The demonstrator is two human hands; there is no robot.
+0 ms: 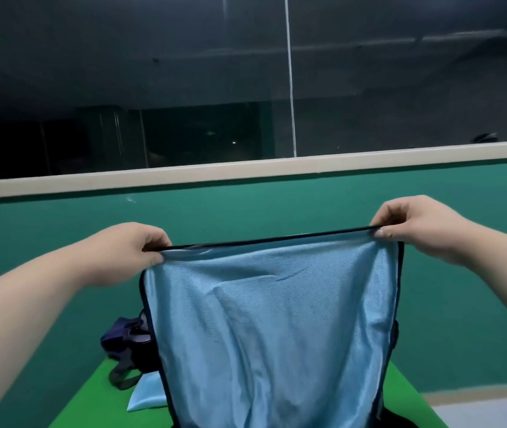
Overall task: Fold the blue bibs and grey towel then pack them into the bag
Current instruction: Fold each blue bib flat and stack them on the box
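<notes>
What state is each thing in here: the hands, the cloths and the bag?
Blue bib: unfolded, held up, hanging.
Left hand: pinches its top left corner.
Right hand: pinches its top right corner.
Bag: on the table, partly hidden; open or closed unclear.
Other blue cloth: lying on the table by the bag.

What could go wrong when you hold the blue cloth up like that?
The left hand and right hand only pinch the top corners of the bib, so one might slip and crumple it. The hanging bib hides much of the bag, so its bottom might catch a strap or drag the other blue cloth askew.
</notes>
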